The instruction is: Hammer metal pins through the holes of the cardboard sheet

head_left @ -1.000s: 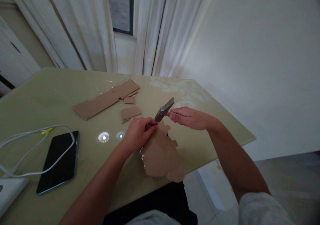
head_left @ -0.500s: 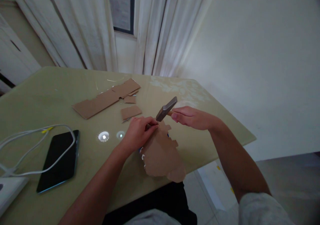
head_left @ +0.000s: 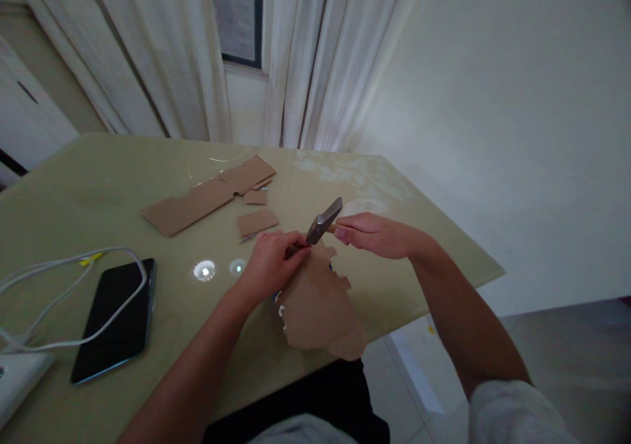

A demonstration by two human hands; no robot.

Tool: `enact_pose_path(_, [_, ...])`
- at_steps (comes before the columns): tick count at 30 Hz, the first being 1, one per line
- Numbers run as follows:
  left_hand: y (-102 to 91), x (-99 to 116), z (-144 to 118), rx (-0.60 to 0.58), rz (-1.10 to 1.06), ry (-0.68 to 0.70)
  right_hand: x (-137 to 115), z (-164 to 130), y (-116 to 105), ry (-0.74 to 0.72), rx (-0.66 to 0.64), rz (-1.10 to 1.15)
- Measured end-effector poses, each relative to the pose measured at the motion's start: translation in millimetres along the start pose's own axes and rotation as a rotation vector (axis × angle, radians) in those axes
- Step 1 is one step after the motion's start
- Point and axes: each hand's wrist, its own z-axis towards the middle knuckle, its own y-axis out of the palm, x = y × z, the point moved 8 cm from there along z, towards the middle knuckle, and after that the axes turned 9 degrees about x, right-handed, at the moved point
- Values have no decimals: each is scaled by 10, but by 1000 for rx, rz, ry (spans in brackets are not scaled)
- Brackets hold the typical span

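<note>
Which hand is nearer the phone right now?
Left. The left hand rests on the torn cardboard piece, to the right of the phone. The right hand, gripping the hammer, is farther right.

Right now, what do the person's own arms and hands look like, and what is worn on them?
Both hands, the left hand and the right hand, are bare: no gloves, rings or watch show. Both forearms are uncovered. A light grey sleeve covers the right upper arm at the frame's bottom edge; the left arm shows no sleeve in view.
</note>
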Motion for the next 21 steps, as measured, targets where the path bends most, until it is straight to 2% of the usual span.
enact_pose_path(4, [-16,-8,-3,24,5,0,15,-11,-28,26,24,42])
enact_pose_path(9, [-3,-5,-8,12,21,5,88,12,77,28,-31,-37])
enact_pose_path(17, [-3,-21,-11,24,6,-5,8,-43,1,18,17,15])
enact_pose_path(21, [4,-23,-10,7,-4,-6,35,-38,50,16,-4,-18])
